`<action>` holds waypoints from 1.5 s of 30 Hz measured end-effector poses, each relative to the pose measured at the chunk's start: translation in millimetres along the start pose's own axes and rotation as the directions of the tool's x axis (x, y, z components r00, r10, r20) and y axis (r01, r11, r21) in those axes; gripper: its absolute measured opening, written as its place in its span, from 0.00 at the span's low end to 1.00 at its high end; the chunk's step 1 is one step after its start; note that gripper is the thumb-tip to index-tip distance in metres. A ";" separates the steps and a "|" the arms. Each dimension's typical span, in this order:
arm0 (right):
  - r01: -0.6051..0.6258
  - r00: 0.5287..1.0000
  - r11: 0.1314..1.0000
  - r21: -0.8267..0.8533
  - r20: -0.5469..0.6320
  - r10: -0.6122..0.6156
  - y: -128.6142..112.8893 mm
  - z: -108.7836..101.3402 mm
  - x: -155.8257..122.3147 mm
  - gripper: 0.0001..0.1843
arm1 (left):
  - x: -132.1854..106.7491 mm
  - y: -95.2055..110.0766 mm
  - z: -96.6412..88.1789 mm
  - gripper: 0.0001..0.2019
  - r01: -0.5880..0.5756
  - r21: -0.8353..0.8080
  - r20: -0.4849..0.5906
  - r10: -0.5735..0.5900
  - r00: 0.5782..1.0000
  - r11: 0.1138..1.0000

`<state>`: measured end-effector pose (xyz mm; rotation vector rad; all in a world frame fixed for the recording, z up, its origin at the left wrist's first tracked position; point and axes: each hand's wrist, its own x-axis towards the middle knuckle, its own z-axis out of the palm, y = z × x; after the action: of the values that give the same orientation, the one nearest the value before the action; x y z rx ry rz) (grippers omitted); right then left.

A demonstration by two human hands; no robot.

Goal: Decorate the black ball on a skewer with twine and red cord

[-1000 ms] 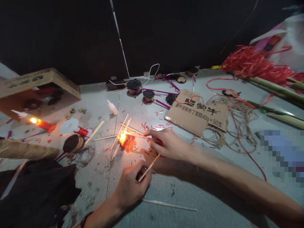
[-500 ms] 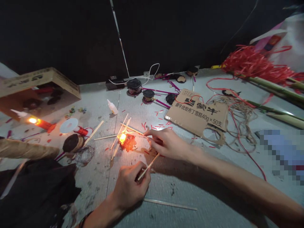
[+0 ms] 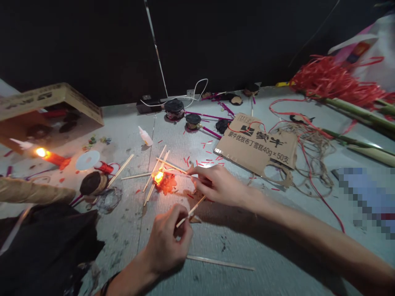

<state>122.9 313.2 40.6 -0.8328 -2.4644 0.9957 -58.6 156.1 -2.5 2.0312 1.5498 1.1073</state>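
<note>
My right hand (image 3: pixel 218 185) pinches a thin wooden stick (image 3: pixel 177 172) and holds its far end at a small flame (image 3: pixel 159 177). The flame burns on a melted red wax patch (image 3: pixel 166 184), among several crossed wooden sticks (image 3: pixel 154 174). My left hand (image 3: pixel 168 240) grips a shorter wooden stick (image 3: pixel 193 209) between its fingertips, just below my right hand and apart from it. A lit red candle (image 3: pixel 51 158) burns far off to the left, out of reach of both hands.
A printed cardboard sheet (image 3: pixel 256 144) lies beyond my right hand, with tangled twine (image 3: pixel 311 156) and red cord beside it. Red raffia (image 3: pixel 336 80) tops green stalks (image 3: pixel 358 115). Black cloth (image 3: pixel 43 246) lies at the lower left, and a cardboard box (image 3: pixel 51 102) stands at the left.
My left hand has shifted slightly up and left, and its stick now lies at a flatter angle. The view has tilted a little. My right hand stays at the flame.
</note>
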 end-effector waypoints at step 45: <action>-0.035 0.999 0.999 -0.034 -0.030 0.034 0.5 4.6 0.5 0.21 | 3.4 -1.3 2.0 0.15 -0.049 0.010 -0.024 0.049 0.998 0.999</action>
<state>120.3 311.5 37.1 -0.8978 -2.4570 0.9483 -57.7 160.1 -3.4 2.0802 1.5269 1.1485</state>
